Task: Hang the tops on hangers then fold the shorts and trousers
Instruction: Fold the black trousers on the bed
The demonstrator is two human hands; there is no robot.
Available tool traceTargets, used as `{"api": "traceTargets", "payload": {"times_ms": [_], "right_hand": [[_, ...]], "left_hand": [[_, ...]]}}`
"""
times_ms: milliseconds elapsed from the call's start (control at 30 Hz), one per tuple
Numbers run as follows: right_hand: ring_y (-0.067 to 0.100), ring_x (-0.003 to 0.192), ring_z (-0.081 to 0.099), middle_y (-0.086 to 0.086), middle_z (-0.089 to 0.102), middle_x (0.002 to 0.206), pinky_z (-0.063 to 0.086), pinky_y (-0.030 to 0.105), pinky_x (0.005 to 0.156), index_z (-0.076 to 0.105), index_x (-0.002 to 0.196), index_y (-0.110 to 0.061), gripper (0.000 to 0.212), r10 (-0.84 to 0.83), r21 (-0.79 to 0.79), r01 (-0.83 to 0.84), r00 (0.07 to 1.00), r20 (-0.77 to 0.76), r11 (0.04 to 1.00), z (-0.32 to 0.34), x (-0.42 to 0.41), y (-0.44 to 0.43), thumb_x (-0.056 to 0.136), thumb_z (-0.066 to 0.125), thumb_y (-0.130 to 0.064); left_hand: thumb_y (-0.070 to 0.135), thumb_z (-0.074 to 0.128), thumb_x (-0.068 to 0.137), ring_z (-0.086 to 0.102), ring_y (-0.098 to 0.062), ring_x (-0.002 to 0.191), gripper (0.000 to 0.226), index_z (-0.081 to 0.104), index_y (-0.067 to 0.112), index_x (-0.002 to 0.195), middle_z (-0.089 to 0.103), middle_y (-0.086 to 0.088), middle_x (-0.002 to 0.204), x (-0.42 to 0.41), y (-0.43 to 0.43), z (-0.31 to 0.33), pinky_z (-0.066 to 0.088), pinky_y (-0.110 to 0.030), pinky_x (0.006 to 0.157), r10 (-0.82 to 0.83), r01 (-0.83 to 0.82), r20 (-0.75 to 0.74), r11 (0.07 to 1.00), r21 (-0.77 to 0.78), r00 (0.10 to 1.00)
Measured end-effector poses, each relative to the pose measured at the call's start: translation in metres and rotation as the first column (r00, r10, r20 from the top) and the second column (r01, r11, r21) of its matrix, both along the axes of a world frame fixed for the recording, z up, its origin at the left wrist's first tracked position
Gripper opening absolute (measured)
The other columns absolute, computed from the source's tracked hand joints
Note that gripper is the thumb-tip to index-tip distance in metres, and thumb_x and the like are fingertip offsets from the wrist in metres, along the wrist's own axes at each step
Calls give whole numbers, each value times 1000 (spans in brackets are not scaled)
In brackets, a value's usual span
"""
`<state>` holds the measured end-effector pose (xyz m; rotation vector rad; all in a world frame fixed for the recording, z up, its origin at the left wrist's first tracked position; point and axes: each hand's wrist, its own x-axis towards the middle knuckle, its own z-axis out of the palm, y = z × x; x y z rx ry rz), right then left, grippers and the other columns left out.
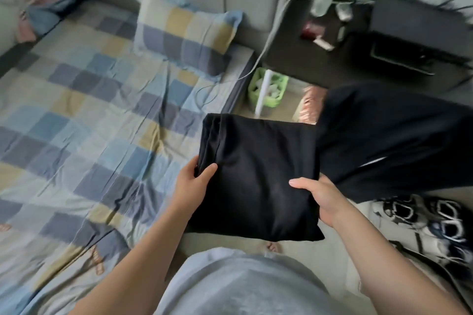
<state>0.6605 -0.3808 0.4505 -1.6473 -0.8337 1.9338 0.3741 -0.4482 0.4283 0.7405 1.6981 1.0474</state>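
Both hands grip the folded black garment (256,174), held in the air just off the right edge of the bed (89,110). The left hand (192,186) pinches its bed-side edge, thumb on top and fingers beneath, and the right hand (320,199) clamps the far edge the same way. The bundle's longer side runs roughly along the bed's edge, so the left hand is nearer the sheet; I judge that setting it down there needs a level sideways carry, away from a second black garment (384,135) hanging farther from the bed.
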Motion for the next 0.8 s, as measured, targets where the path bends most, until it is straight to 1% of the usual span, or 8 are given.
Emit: {"api": "traceTargets", "payload": {"times_ms": [67, 133, 233, 333, 433, 533, 633, 800], "right_hand": [[22, 99, 74, 3, 76, 110, 56, 36, 81, 67, 118, -19, 41, -51, 86, 53, 998, -25, 995, 20, 43, 12, 80, 75, -3], [21, 99, 74, 2, 76, 110, 57, 35, 80, 67, 118, -20, 43, -110, 159, 115, 993, -44, 981, 39, 84, 19, 79, 76, -4], [20, 98, 74, 2, 76, 110, 60, 26, 70, 69, 114, -21, 42, -213, 262, 226, 974, -76, 938, 66, 145, 25, 78, 76, -2], [23, 98, 74, 4, 76, 109, 59, 26, 68, 70, 113, -20, 40, -354, 334, 368, 929, -106, 868, 87, 202, 21, 79, 72, 1], [22, 99, 74, 4, 76, 110, 59, 25, 68, 68, 118, -20, 45, -481, 375, 502, 863, -156, 779, 100, 251, 8, 79, 69, 3], [23, 98, 74, 4, 76, 111, 59, 26, 66, 68, 119, -21, 45, -594, 380, 621, 779, -202, 685, 105, 292, -13, 79, 71, 0], [25, 100, 73, 5, 75, 115, 60, 28, 71, 72, 115, -22, 45, -704, 386, 720, 678, -212, 577, 104, 330, -38, 74, 78, -5], [24, 104, 73, 1, 74, 117, 60, 34, 78, 73, 110, -34, 53, -865, 361, 853, 463, -192, 376, 97, 385, -85, 60, 89, -27]], "left_hand": [[43, 67, 83, 70, -3, 99, 26, 70, 43, 109, 75, 16, 106, 40, 29, 22, 54, -29, 86, -29, 30, -10, 996, 85, 1000], [44, 67, 82, 69, -2, 101, 34, 69, 38, 115, 74, 17, 108, 79, 55, 40, 53, -26, 85, -77, 80, -25, 983, 168, 997], [51, 66, 79, 67, 1, 104, 48, 66, 34, 124, 73, 20, 111, 140, 94, 67, 51, -24, 87, -157, 167, -59, 954, 250, 986], [45, 66, 85, 67, -1, 108, 40, 66, 34, 123, 73, 17, 113, 200, 128, 89, 51, -28, 91, -284, 298, -90, 893, 338, 955], [44, 65, 87, 66, -4, 112, 41, 64, 33, 126, 71, 16, 117, 258, 157, 104, 51, -31, 95, -410, 420, -114, 821, 385, 905], [44, 63, 88, 65, -2, 110, 35, 64, 37, 122, 71, 18, 115, 317, 178, 114, 51, -30, 94, -535, 547, -161, 719, 428, 829], [39, 63, 92, 63, 5, 110, 31, 62, 41, 123, 70, 23, 115, 379, 193, 118, 48, -22, 91, -653, 654, -188, 604, 455, 733], [34, 62, 97, 61, 4, 114, 34, 58, 38, 131, 67, 26, 120, 485, 206, 113, 48, -30, 99, -837, 820, -201, 400, 410, 509]]}}
